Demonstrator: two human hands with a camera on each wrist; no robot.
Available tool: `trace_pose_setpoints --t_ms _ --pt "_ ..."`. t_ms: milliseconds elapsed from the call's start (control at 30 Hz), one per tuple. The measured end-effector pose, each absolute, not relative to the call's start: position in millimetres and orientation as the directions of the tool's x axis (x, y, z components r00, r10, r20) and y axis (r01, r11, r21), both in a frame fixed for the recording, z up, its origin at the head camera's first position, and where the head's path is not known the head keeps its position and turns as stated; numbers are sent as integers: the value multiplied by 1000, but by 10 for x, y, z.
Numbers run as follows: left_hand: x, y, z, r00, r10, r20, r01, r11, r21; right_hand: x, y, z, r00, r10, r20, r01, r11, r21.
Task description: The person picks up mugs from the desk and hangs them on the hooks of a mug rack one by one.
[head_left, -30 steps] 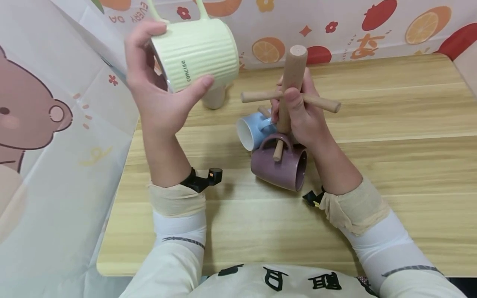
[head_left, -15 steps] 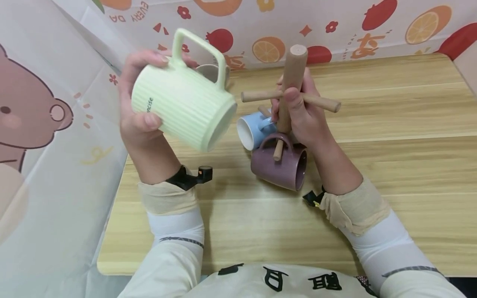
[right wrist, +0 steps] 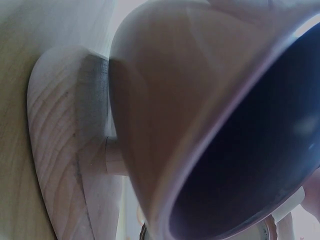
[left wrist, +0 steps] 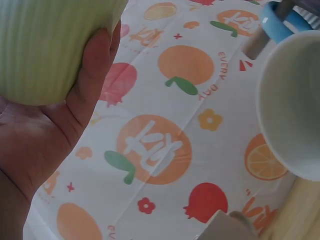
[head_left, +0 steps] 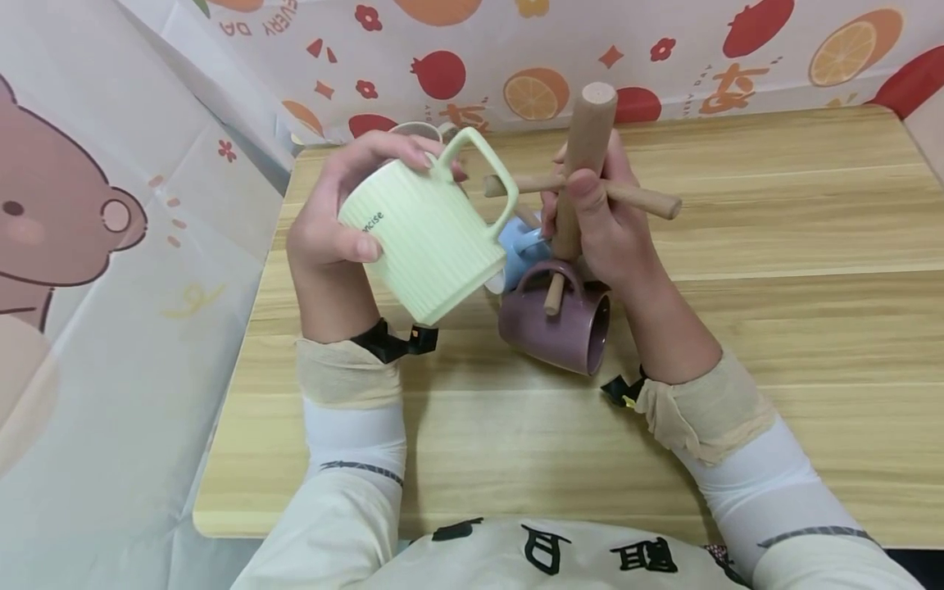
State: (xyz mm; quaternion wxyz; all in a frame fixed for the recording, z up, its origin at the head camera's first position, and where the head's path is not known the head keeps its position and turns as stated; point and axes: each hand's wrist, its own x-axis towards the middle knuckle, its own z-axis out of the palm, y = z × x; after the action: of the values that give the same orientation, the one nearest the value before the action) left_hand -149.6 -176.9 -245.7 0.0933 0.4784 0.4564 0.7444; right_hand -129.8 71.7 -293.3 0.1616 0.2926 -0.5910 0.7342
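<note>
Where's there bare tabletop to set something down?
Bare table: the broad stretch right of the right hand, and the front patch between the sleeves, this side of the purple mug. Crowded: around the wooden stand, with blue mug and green mug.

Small dark letters on the mug [head_left: 435, 262] read "ncise"; the start of the word cannot be made out. At the upper left of the head view, the fruit-print cloth [head_left: 560, 37] bears "EVERY" and "DA", turned about. In the left wrist view it carries "EVERY DAY", curving beside a printed orange [left wrist: 186, 65]. White characters fill another printed orange [left wrist: 155, 150] there, and orange ones stand elsewhere on the cloth; neither can be read surely. Large black characters on the shirt [head_left: 487, 561] are likewise unclear.
</note>
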Motion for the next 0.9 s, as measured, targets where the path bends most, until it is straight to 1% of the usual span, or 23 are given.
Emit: trace_pose_setpoints --t_ms 300,400,500,600,667,800,900 --pt "-1569 -1700 -2501 -459 643 613 253 -567 784 -1314 718 -2933 -770 -103 630 -593 -252 -765" --pt "-1594 -1674 -2534 -464 650 602 229 -568 790 -1315 718 -2937 -770 -104 630 -591 -257 -765" --pt "-1620 -1642 -2576 -478 662 577 176 -571 802 -1311 730 -2938 -777 -102 621 -584 -249 -773" --pt "-1642 -1611 -2622 -493 678 545 141 -556 819 -1305 741 -2941 -786 -84 613 -590 -197 -783" --pt "-1655 -1590 -2649 -503 685 526 149 -531 834 -1302 743 -2941 -786 -77 613 -594 -178 -784" --pt "-1675 -1537 -2695 -509 708 489 144 -490 860 -1305 731 -2943 -774 -97 625 -593 -233 -771" --pt "-1689 -1497 -2718 -499 726 474 145 -469 871 -1304 721 -2948 -773 -122 623 -571 -296 -766"
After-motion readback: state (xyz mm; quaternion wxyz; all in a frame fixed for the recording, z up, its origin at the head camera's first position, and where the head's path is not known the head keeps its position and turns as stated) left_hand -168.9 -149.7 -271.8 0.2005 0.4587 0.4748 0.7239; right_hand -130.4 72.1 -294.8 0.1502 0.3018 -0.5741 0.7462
